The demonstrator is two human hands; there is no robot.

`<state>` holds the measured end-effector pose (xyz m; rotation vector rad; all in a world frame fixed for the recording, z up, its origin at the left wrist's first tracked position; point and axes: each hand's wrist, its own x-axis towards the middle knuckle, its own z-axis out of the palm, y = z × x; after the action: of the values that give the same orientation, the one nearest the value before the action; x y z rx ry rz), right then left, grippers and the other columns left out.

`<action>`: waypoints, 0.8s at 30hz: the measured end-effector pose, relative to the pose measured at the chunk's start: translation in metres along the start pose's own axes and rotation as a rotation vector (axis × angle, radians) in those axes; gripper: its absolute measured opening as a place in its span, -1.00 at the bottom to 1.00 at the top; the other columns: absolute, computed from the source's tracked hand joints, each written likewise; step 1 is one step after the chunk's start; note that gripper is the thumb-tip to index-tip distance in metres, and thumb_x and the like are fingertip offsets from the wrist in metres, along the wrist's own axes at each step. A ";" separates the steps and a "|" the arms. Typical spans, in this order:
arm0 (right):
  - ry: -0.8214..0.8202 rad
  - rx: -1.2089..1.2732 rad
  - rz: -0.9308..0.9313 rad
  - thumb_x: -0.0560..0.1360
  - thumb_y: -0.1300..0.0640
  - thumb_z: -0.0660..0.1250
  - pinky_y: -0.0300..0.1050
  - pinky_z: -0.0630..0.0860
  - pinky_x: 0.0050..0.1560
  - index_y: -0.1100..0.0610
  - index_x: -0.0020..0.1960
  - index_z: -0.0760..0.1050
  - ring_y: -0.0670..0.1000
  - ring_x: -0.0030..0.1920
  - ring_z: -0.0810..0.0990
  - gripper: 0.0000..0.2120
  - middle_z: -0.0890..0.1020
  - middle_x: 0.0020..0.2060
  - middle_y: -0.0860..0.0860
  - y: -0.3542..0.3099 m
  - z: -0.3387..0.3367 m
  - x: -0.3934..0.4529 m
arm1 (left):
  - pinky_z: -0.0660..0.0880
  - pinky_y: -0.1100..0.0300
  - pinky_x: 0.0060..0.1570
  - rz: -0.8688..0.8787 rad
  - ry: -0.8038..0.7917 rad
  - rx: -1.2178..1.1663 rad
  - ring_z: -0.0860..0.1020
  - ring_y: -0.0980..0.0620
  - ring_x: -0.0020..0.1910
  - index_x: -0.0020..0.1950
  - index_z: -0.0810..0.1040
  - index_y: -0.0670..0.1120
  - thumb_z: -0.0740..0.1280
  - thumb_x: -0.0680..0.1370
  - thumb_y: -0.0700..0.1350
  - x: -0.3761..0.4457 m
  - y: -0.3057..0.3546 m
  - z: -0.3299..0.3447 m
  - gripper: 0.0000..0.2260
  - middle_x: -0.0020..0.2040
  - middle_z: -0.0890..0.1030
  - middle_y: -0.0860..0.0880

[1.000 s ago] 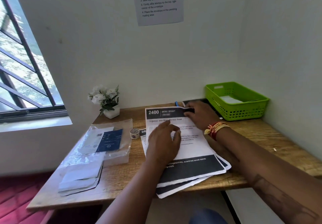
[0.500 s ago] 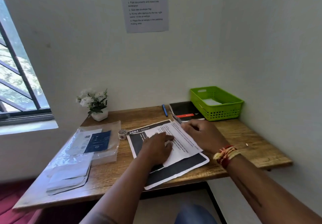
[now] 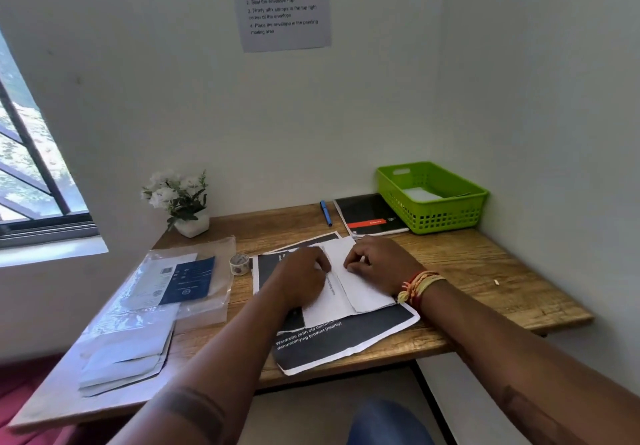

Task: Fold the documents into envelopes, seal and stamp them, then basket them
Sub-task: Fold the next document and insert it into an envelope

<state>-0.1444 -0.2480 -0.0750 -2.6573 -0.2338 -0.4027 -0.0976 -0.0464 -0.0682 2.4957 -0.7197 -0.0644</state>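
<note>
A white document (image 3: 363, 294), partly folded over itself, lies on a stack of black-and-white printed sheets (image 3: 346, 340) at the desk's front middle. My left hand (image 3: 301, 281) presses down on the document's left part. My right hand (image 3: 379, 264) rests on the folded-over flap, its bent fingers pinching the flap's left edge. White envelopes (image 3: 124, 361) lie stacked at the front left. A small roll of stamps or tape (image 3: 239, 264) stands left of the sheets. The green basket (image 3: 446, 217) sits at the back right with a white envelope (image 3: 420, 194) inside.
A clear plastic bag with a blue card (image 3: 190, 280) lies left of the roll. At the back stand a white flower pot (image 3: 190, 226), a blue pen (image 3: 325, 213) and a black notebook (image 3: 370, 216). Walls close in behind and right; a window is left.
The document's far part has been folded over toward me and now lies flat under my right hand. My left hand stays on the sheet. The camera view has shifted slightly.
</note>
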 end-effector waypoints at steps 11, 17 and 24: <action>0.052 0.077 0.251 0.44 0.00 0.53 -0.21 0.34 -0.28 0.03 -0.12 0.53 -0.06 -0.19 0.55 -0.80 0.61 -0.21 -0.10 0.025 -0.006 0.022 | 0.02 -0.06 0.62 0.116 -0.092 0.333 0.07 -0.06 0.66 0.67 0.13 0.13 0.00 0.73 0.12 0.008 0.010 0.026 -0.51 0.69 0.11 -0.03; -0.070 -0.052 0.294 0.52 -0.12 0.42 -0.13 0.31 -0.24 0.03 -0.09 0.48 0.03 -0.16 0.53 -0.76 0.58 -0.22 -0.02 0.023 -0.003 0.054 | -0.18 -0.19 0.61 0.056 -0.242 0.429 -0.19 -0.06 0.67 0.69 -0.16 0.14 -0.12 0.74 0.14 0.010 0.013 0.024 -0.48 0.70 -0.17 -0.01; -0.021 -0.033 0.293 0.50 -0.11 0.45 -0.13 0.37 -0.16 0.06 -0.03 0.52 0.05 -0.11 0.57 -0.74 0.62 -0.15 0.00 0.032 0.002 0.053 | -0.19 -0.19 0.61 0.089 -0.244 0.421 -0.19 -0.04 0.67 0.69 -0.14 0.17 -0.11 0.73 0.15 0.008 0.006 0.022 -0.48 0.70 -0.16 0.01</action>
<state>-0.0871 -0.2704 -0.0727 -2.6739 0.1574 -0.2853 -0.0975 -0.0654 -0.0830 2.8822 -1.0346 -0.2067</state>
